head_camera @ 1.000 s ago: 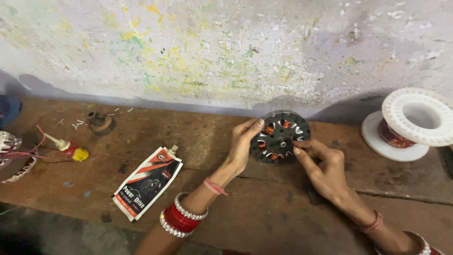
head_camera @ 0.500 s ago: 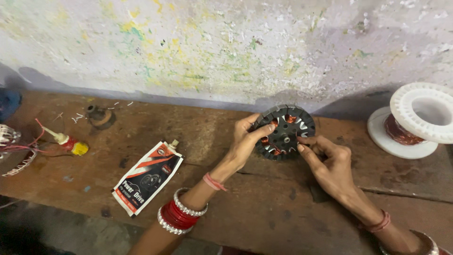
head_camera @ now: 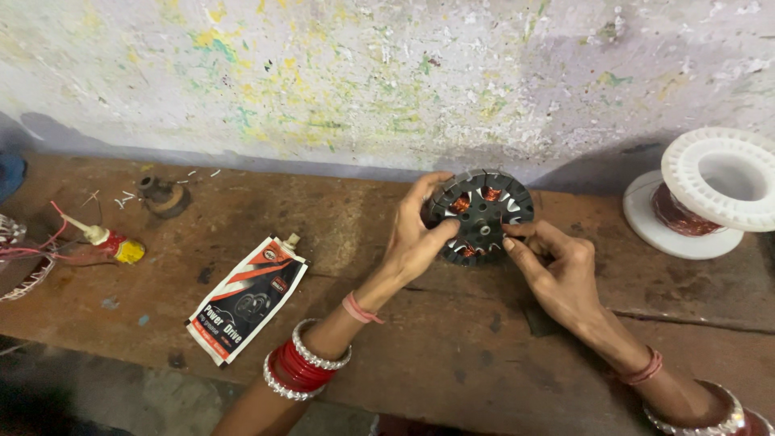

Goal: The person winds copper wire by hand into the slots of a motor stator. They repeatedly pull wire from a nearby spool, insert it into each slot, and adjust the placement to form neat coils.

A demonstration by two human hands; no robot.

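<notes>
A round dark metal stator core [head_camera: 482,213] with copper windings in some slots is held upright above the wooden bench, close to the wall. My left hand [head_camera: 416,239] grips its left rim, thumb on the front face. My right hand [head_camera: 557,270] pinches its lower right edge with thumb and forefinger. Both wrists wear bangles and thread bands.
A white plastic spool [head_camera: 704,190] of copper wire lies at the right against the wall. A flat red, white and black pouch [head_camera: 247,297] lies on the bench [head_camera: 404,355] left of my arm. A small yellow-capped tube [head_camera: 113,245], red wires and a rusty metal part [head_camera: 164,196] lie at the left.
The stator has stayed in both hands and turned slightly. My left thumb now lies across its front face. The view has shifted a little.
</notes>
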